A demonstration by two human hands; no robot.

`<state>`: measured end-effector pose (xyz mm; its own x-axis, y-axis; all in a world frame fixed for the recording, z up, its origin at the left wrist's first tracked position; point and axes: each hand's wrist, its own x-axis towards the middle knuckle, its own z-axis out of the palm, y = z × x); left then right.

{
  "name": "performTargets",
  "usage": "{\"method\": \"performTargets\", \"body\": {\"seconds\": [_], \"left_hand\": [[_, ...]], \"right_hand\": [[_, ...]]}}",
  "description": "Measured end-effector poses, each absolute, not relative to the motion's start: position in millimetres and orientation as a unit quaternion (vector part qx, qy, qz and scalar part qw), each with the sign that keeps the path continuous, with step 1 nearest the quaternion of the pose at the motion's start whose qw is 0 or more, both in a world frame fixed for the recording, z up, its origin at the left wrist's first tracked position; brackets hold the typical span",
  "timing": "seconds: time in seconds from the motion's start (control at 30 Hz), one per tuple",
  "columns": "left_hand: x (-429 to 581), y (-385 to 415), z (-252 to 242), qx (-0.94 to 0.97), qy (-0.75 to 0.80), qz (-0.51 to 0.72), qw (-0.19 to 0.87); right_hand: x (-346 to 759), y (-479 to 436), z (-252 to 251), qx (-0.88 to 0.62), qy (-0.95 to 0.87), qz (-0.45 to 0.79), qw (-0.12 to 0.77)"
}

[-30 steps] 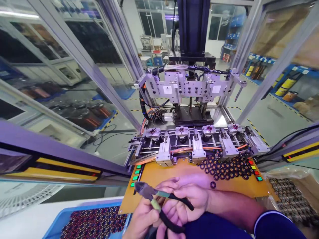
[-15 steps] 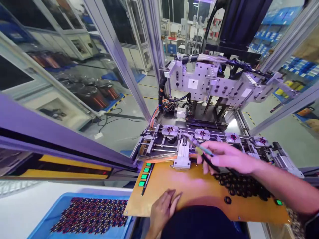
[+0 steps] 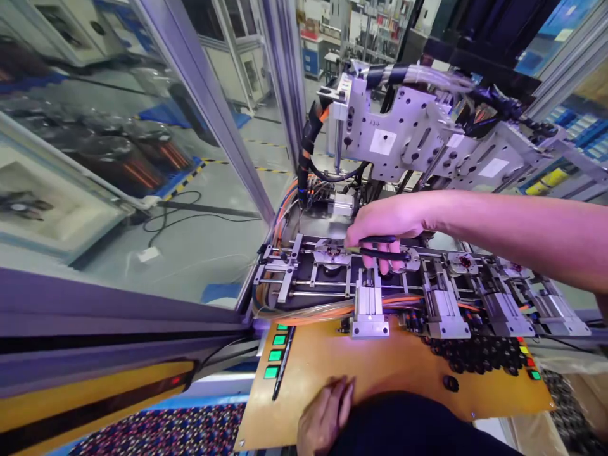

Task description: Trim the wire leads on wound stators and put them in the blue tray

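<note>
My right hand (image 3: 387, 225) reaches into the machine and is closed round black-handled cutting pliers (image 3: 380, 252). The pliers' tip points left at the leftmost round fixture (image 3: 332, 253) on the rail of fixtures. My left hand (image 3: 325, 418) rests flat on the near edge of the orange panel (image 3: 380, 367), fingers together and stretched out, holding nothing. A heap of small black rings (image 3: 475, 354) lies on the panel's right side, with one ring (image 3: 450, 383) apart from it.
A metal tool head (image 3: 427, 139) with cables hangs above the fixtures. Green buttons (image 3: 275, 354) line the panel's left edge, coloured ones (image 3: 529, 364) its right. A bin of small coloured parts (image 3: 166, 430) sits lower left. Glass guard panels (image 3: 142, 158) enclose the left.
My right hand with the pliers has gone from my lap up and forward into the machine, reaching the leftmost fixture. My left hand let go of the pliers and settled on the panel edge.
</note>
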<state>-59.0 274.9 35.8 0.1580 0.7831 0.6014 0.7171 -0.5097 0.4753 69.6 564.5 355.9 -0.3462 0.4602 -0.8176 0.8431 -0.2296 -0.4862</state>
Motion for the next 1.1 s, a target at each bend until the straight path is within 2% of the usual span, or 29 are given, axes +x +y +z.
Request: {"method": "performTargets", "body": {"seconds": [0.23,0.77,0.97,1.1], "left_hand": [[-54.2,270.0,37.3,0.733,0.534,0.418,0.058],[-47.7,266.3,37.2,0.709,0.564,0.418,0.068],[-48.6,268.2,38.1,0.717,0.558,0.413,0.068],[-51.8,268.8,38.2,0.726,0.545,0.412,0.074]], "right_hand": [[54.0,564.5,357.6,0.576,0.596,-0.515,0.220],[47.7,560.0,352.5,0.570,0.608,-0.515,0.201],[62.1,545.7,387.4,0.503,0.673,-0.533,0.097],[95.7,548.0,405.7,0.568,0.625,-0.520,0.128]]}}
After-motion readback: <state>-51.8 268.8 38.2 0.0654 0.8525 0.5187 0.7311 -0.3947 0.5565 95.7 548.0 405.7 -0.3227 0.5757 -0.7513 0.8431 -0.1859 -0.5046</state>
